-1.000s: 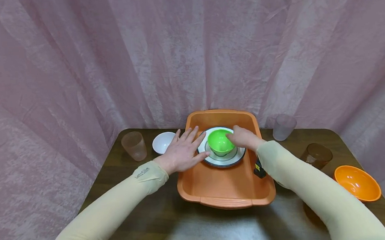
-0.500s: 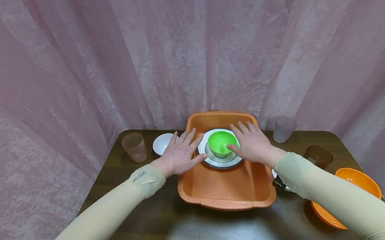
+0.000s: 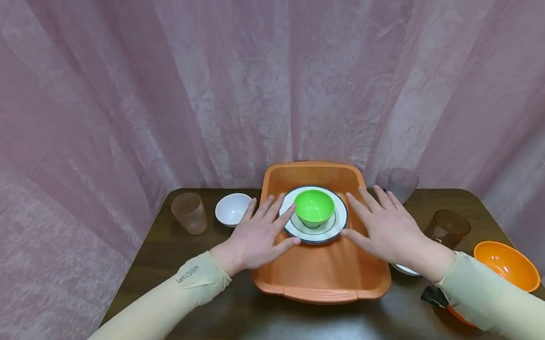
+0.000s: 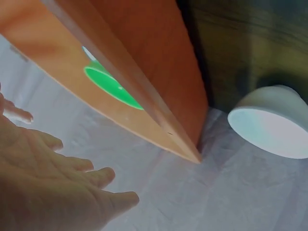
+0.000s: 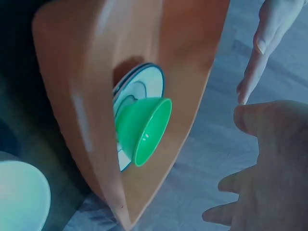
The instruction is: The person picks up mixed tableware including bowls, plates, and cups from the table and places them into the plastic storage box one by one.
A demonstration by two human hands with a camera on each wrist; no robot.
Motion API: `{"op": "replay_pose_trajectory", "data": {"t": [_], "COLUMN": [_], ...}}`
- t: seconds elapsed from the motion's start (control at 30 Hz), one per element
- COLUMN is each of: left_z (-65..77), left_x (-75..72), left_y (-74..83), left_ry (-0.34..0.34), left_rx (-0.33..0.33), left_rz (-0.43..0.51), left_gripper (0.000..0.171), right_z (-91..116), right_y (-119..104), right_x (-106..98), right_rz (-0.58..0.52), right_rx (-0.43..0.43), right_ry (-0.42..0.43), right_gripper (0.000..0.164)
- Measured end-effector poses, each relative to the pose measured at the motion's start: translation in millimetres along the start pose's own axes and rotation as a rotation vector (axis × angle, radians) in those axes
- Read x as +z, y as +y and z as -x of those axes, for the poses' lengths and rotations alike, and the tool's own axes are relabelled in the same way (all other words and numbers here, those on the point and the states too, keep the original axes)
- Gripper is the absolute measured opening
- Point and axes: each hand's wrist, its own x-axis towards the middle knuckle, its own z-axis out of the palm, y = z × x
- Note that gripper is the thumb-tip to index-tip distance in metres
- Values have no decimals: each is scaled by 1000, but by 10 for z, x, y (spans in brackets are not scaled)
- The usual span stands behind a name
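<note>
A green bowl sits on a white plate with a dark rim, inside an orange tub. Stacked rims under the bowl in the right wrist view show more than one plate. My left hand is spread over the tub's left side, fingers straight, holding nothing. On the other side, my right hand hovers palm down over the tub's right edge, its fingers spread and holding nothing. Both thumbs point inward near the plate, apart from the bowl.
Left of the tub stand a white bowl and a pinkish cup. To its right are a frosted cup, a brown cup and an orange bowl. A white rim shows beneath my right hand. A pink curtain hangs behind.
My right hand was at the green bowl's right side; it has drawn back to the right and spread its fingers. The left hand has barely moved. The bowl stays on the plate.
</note>
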Motion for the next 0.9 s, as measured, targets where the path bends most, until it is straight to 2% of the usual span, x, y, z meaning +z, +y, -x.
{"op": "replay_pose_trajectory", "data": {"t": [0.27,0.73,0.9], "left_z": [165,425,445], "left_x": [-19,9,28], "left_y": [94,263,309], "left_ry": [6,43,68], "left_rx": [15,57,80], "left_rz": [20,34,46], "left_gripper": [81,78,77], "right_z": [313,792,884], "right_y": [-22,-105,-65], "right_x": [-50,49,28], "right_rz": [-22,-34,-57], "right_rx": [-12,-49,-34], "right_ry": [29,177,185], "right_gripper": [84,87,86]}}
